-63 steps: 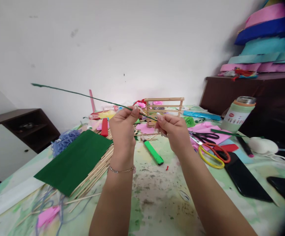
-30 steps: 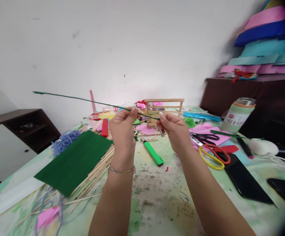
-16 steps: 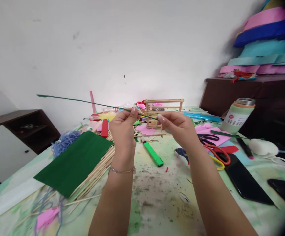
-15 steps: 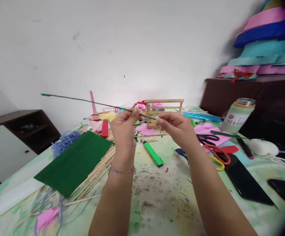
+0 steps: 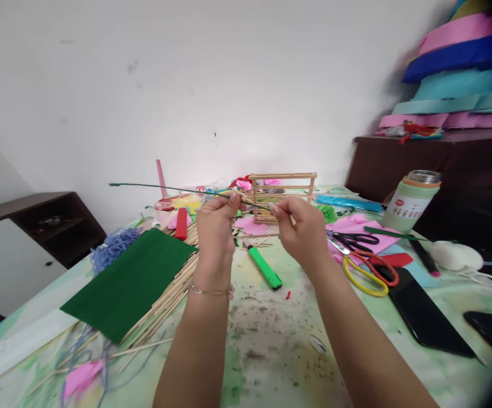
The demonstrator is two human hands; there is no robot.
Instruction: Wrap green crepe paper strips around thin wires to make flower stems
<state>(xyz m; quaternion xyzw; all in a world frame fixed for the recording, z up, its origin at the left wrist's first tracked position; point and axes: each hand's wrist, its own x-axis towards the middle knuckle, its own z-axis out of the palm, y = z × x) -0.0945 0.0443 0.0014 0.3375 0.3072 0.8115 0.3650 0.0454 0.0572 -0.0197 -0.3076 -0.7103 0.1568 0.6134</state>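
Note:
Above the table I hold a long, thin green stem (image 5: pixel 165 187), which looks like wire or a stick wrapped in green paper. Its free end reaches out to the left, slightly raised and a little thicker at the tip. My left hand (image 5: pixel 217 226) pinches the stem between thumb and fingers. Closer to the other end, my right hand (image 5: pixel 303 229) pinches it too, and that end is hidden by the fingers. A small rack of wooden sticks (image 5: pixel 284 175) stands just behind the hands. Below them lies a green utility knife (image 5: pixel 265 266).
To the left, a dark green paper sheet (image 5: pixel 129 283) rests on wooden sticks (image 5: pixel 165 306) beside tangled blue yarn (image 5: pixel 114 249). At right are yellow-and-red-handled scissors (image 5: pixel 365 277), a black phone (image 5: pixel 428 317), a bottle (image 5: pixel 414 201) and a white glue-like holder (image 5: pixel 456 255).
The stem's free end has swung lower and shifted right. My right hand has moved slightly left and turned, uncovering more of the scissors. My left hand keeps its pinch.

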